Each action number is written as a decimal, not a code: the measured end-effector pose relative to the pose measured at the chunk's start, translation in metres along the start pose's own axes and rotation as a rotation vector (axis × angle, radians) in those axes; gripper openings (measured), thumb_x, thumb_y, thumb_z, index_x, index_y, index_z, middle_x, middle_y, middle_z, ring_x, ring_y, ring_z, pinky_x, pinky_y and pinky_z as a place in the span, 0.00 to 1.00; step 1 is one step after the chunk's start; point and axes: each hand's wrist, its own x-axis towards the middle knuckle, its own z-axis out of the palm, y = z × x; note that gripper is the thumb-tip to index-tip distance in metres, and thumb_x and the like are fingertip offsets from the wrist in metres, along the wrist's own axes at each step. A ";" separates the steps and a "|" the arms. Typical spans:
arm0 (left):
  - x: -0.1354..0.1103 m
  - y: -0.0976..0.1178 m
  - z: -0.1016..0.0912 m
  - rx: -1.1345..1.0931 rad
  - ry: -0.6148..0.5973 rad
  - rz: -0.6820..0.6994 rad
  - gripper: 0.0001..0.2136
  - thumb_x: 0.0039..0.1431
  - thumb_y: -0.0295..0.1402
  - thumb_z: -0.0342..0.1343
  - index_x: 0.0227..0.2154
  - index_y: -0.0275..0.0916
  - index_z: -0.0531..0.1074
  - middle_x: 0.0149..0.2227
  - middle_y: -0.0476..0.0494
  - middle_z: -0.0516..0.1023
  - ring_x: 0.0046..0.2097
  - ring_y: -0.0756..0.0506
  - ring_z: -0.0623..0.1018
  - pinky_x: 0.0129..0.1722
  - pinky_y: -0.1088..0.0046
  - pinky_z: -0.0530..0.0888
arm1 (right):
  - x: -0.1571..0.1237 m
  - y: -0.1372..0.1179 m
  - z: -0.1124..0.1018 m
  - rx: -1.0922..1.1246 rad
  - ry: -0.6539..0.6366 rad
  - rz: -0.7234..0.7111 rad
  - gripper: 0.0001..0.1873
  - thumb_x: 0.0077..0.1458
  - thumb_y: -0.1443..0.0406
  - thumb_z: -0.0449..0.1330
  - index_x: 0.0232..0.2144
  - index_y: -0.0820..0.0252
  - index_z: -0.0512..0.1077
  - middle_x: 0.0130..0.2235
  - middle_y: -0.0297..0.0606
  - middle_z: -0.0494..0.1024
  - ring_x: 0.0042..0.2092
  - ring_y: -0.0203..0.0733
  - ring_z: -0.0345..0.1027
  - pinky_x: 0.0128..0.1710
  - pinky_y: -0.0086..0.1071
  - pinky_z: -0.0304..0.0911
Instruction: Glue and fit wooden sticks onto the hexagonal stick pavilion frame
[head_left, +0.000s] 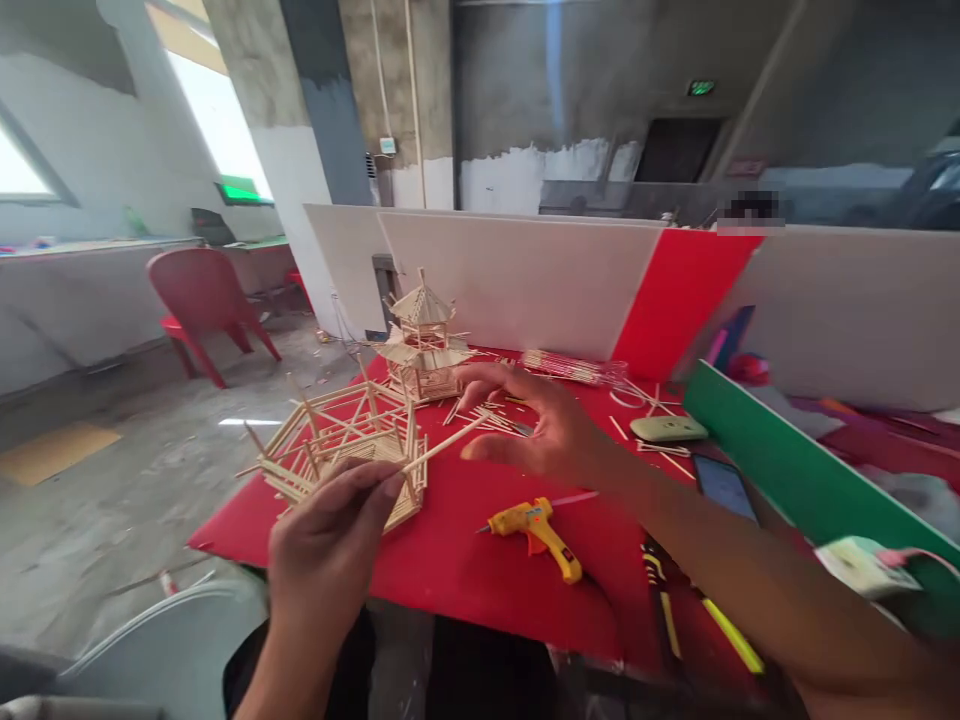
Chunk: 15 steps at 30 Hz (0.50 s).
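Between thumb and fingers, my left hand (330, 540) pinches a thin wooden stick (448, 440) that points up and right. Behind that hand stands an open stick framework (367, 415) with railings and posts, partly covered by the hand. My right hand (536, 415) hovers over the table with fingers spread, apart from the stick's far end. Past it rises a small tiered stick pagoda (421, 345). Loose sticks (491, 420) lie beneath the right hand, some hidden by it. A yellow glue gun (536, 530) rests in front of me, its nozzle facing left.
The red table (450, 570) also bears a stick bundle (562, 365), a computer mouse (667, 429), a phone (724, 487) and tools with yellow-black handles (661, 600). A green board (817, 490) stands along the right. A pale partition (510, 280) closes off the back.
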 end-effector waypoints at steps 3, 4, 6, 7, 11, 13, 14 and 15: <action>-0.018 -0.006 0.042 -0.260 -0.054 -0.208 0.10 0.47 0.38 0.70 0.29 0.39 0.82 0.31 0.45 0.80 0.33 0.48 0.76 0.29 0.76 0.73 | -0.039 0.031 -0.024 -0.224 0.089 0.255 0.21 0.63 0.56 0.58 0.57 0.53 0.68 0.46 0.37 0.80 0.48 0.39 0.75 0.47 0.33 0.69; -0.024 -0.007 0.054 -0.336 -0.078 -0.284 0.11 0.45 0.40 0.71 0.29 0.38 0.82 0.28 0.46 0.79 0.29 0.50 0.74 0.25 0.78 0.70 | -0.051 0.045 -0.030 -0.399 0.076 0.375 0.19 0.65 0.57 0.56 0.55 0.55 0.70 0.45 0.38 0.81 0.45 0.38 0.75 0.44 0.31 0.69; -0.032 -0.009 0.072 -0.451 -0.138 -0.425 0.14 0.41 0.41 0.72 0.27 0.36 0.81 0.22 0.49 0.74 0.23 0.53 0.67 0.21 0.79 0.65 | -0.074 0.071 -0.041 -0.663 -0.047 0.550 0.15 0.63 0.61 0.57 0.49 0.57 0.75 0.43 0.39 0.82 0.42 0.40 0.77 0.43 0.32 0.69; -0.036 -0.009 0.078 -0.487 -0.154 -0.481 0.15 0.39 0.41 0.73 0.27 0.36 0.81 0.21 0.50 0.73 0.22 0.54 0.65 0.20 0.80 0.63 | -0.086 0.080 -0.046 -0.710 -0.077 0.587 0.12 0.61 0.63 0.58 0.43 0.58 0.78 0.41 0.40 0.83 0.42 0.42 0.77 0.42 0.34 0.68; -0.043 -0.008 0.090 -0.533 -0.174 -0.599 0.17 0.35 0.41 0.75 0.27 0.34 0.81 0.20 0.51 0.71 0.22 0.56 0.62 0.20 0.81 0.60 | -0.136 0.083 -0.060 -0.821 -0.190 0.710 0.08 0.56 0.63 0.62 0.35 0.59 0.81 0.34 0.46 0.83 0.40 0.55 0.78 0.40 0.41 0.67; -0.046 -0.007 0.095 -0.533 -0.176 -0.618 0.18 0.34 0.40 0.76 0.27 0.34 0.81 0.21 0.51 0.71 0.22 0.56 0.62 0.20 0.82 0.60 | -0.168 0.069 -0.061 -0.862 -0.222 0.775 0.16 0.54 0.58 0.64 0.41 0.62 0.80 0.35 0.52 0.83 0.41 0.63 0.78 0.40 0.46 0.66; -0.047 -0.007 0.099 -0.532 -0.176 -0.628 0.18 0.34 0.40 0.76 0.26 0.34 0.81 0.21 0.51 0.72 0.22 0.56 0.62 0.20 0.82 0.60 | -0.186 0.061 -0.059 -0.890 -0.238 0.815 0.22 0.54 0.53 0.64 0.45 0.64 0.79 0.38 0.55 0.82 0.43 0.66 0.77 0.40 0.48 0.66; -0.049 -0.006 0.104 -0.532 -0.176 -0.641 0.18 0.33 0.40 0.76 0.26 0.34 0.81 0.21 0.51 0.72 0.22 0.57 0.62 0.20 0.81 0.60 | -0.203 0.053 -0.057 -0.946 -0.283 0.888 0.30 0.53 0.48 0.63 0.50 0.64 0.77 0.41 0.57 0.82 0.44 0.68 0.76 0.41 0.50 0.66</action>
